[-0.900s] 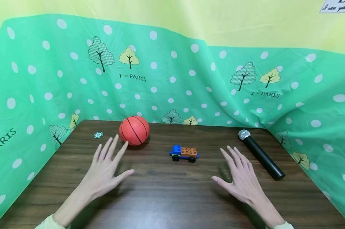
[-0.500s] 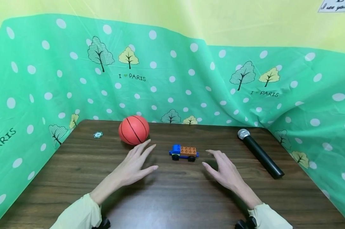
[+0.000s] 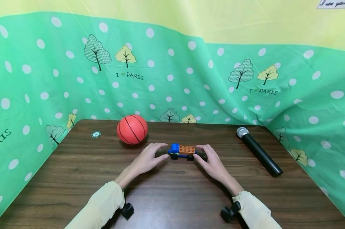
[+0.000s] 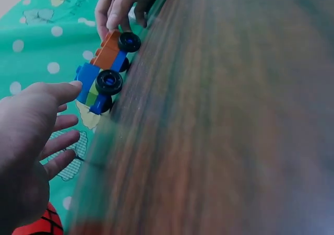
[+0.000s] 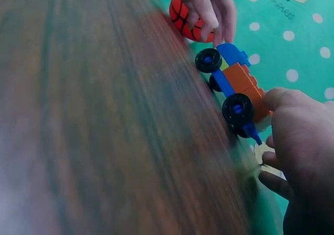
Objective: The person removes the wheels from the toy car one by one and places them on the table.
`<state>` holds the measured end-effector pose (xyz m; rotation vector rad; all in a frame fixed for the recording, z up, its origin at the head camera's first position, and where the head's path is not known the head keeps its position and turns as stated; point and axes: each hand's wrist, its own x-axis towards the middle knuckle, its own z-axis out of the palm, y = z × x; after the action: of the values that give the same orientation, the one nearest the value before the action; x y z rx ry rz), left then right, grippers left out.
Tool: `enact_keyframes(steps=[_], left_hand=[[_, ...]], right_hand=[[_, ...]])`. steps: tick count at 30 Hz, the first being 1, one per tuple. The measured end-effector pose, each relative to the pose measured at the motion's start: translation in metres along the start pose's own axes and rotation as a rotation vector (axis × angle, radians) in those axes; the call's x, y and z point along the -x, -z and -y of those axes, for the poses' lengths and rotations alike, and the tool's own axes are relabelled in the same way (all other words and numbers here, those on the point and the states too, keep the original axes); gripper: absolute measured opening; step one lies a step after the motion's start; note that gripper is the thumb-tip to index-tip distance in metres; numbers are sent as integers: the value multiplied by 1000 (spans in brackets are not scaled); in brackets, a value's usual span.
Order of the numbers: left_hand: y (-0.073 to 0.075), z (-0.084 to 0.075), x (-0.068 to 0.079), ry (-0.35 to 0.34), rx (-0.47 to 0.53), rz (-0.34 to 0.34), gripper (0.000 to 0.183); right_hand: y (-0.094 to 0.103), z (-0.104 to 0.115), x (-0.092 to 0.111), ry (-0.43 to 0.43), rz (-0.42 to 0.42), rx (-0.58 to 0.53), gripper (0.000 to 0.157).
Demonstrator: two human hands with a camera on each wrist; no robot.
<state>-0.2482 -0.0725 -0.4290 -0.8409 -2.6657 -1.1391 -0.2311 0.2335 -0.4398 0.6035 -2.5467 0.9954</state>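
A toy truck (image 3: 184, 150) made of building blocks, with a blue cab, orange bricks and black wheels, stands on the table between both hands. My left hand (image 3: 149, 159) is at its cab end, thumb and fingers spread, fingertips right by the blue front. In the left wrist view that thumb overlaps the blue cab (image 4: 87, 80). My right hand (image 3: 213, 163) is at the rear end, thumb tip close by the back wheel and fingers behind. In the right wrist view its thumb lies against the orange bricks (image 5: 244, 83) while the other fingers are loosely bent below.
A small red basketball (image 3: 132, 129) sits at the back, beyond the left hand. Farther left lies a poker chip (image 3: 96, 134). A black microphone (image 3: 261, 152) with a silver head lies on the right. Green dotted cloth (image 3: 161, 79) hangs behind the wooden table (image 3: 172, 197).
Both hands have moved inward from wide apart and come to the two ends of the toy truck, fingers less spread. The truck, basketball, chip and microphone have stayed in place.
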Motion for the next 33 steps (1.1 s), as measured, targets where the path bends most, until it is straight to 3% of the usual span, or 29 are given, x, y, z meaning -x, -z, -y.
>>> enact_keyframes(steps=[11, 22, 33], left_hand=[[-18, 8, -21, -32, 57, -6, 43], [-27, 7, -28, -90, 52, -29, 38], [-26, 6, -28, -112, 47, -34, 36]], right_hand=[[-12, -1, -12, 35, -5, -33, 40], [-13, 0, -13, 43, 9, -30, 37], [-13, -1, -13, 76, -23, -66, 33]])
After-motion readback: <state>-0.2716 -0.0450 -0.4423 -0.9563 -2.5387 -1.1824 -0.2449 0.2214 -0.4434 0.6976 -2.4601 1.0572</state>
